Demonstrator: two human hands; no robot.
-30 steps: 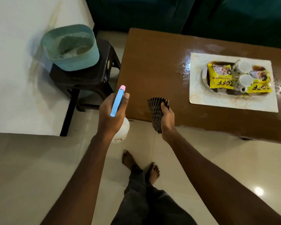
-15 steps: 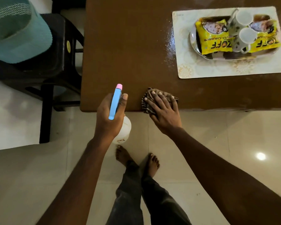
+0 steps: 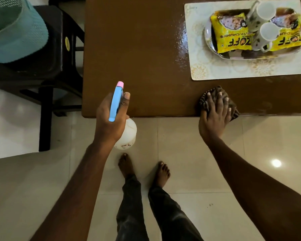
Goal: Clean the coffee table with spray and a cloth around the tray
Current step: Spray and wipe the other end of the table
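Cloth (image 3: 203,102) half-hidden under right hand (image 3: 214,119), left hand (image 3: 108,124) gripping bottle (image 3: 127,134) — perhaps labelled.

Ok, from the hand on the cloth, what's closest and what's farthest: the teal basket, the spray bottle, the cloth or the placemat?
1. Striped cloth, directly under the right hand.
2. Placemat, just past the cloth on the coffee table.
3. Spray bottle, off to the left, in the left hand.
4. Teal basket, far left on the dark stool.
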